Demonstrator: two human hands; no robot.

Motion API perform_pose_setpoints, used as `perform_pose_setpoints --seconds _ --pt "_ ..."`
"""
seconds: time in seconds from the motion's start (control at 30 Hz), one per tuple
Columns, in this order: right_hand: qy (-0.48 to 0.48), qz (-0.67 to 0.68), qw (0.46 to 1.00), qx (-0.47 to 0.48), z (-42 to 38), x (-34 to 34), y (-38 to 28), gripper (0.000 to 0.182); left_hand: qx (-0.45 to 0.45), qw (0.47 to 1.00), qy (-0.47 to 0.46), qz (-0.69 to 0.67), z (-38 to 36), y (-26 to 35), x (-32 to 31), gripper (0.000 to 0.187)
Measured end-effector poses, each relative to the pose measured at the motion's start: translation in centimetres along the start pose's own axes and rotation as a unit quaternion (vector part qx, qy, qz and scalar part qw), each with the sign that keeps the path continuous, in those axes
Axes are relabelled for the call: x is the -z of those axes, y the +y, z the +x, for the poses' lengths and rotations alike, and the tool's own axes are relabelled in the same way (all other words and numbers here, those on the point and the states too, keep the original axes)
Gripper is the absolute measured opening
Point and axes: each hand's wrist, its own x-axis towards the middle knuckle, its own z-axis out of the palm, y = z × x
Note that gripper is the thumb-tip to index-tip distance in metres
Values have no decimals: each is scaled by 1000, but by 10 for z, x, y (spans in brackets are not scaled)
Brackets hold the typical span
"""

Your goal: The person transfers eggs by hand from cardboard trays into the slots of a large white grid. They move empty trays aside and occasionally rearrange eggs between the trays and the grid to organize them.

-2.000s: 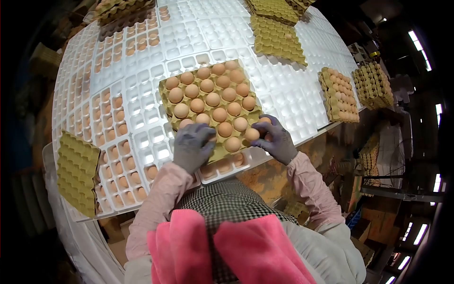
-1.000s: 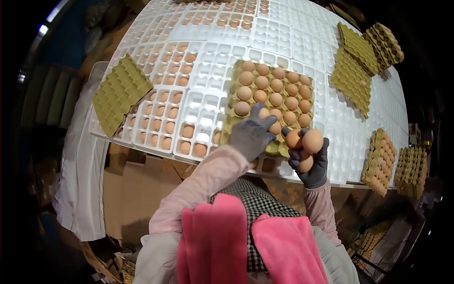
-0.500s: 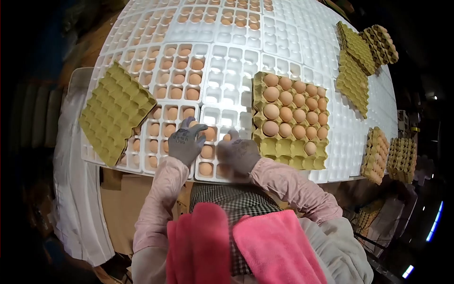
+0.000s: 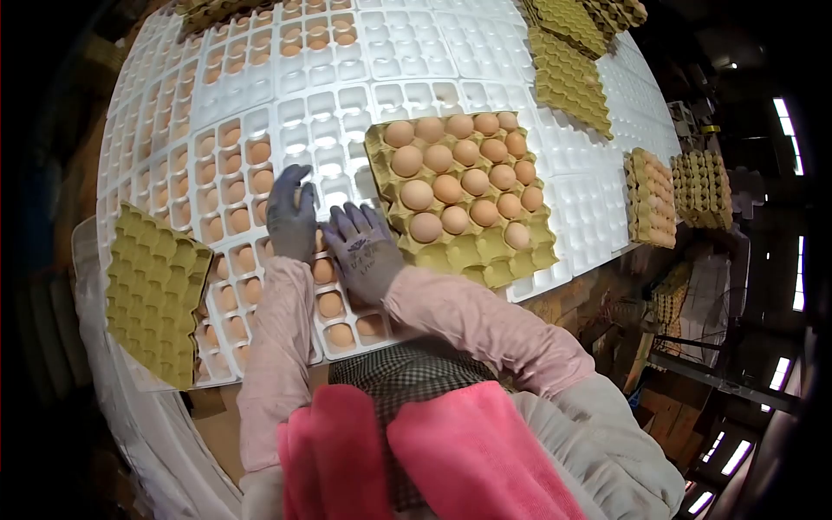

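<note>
My left hand (image 4: 292, 212), in a grey glove, is over the white foam tray (image 4: 321, 353) with its thumb and fingers apart; what lies beneath its palm is hidden. Close beside it, my right hand (image 4: 364, 251) lies palm down with fingers spread over the same tray. Brown eggs (image 4: 330, 303) sit in the tray's compartments near my wrists. Right of my hands is a yellow-green pulp tray (image 4: 494, 264) with several rows of eggs (image 4: 474, 181) and bare pockets along its near side.
An eggless pulp tray (image 4: 156, 295) lies tilted at the left. More pulp trays (image 4: 568, 82) rest at the upper right, and stacked trays with eggs (image 4: 650, 198) stand at the right edge. Foam trays with eggs (image 4: 234, 165) spread beyond my hands.
The view has turned and shifted right. My right hand has moved closer to my left hand and its fingers have spread. My left fingers now point forward.
</note>
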Motion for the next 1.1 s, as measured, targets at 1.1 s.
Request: perform_pose_setpoints --seconds 1.1 --pt "94 232 967 -45 -141 138 244 38 271 871 -46 -408 -34 188 -11 48"
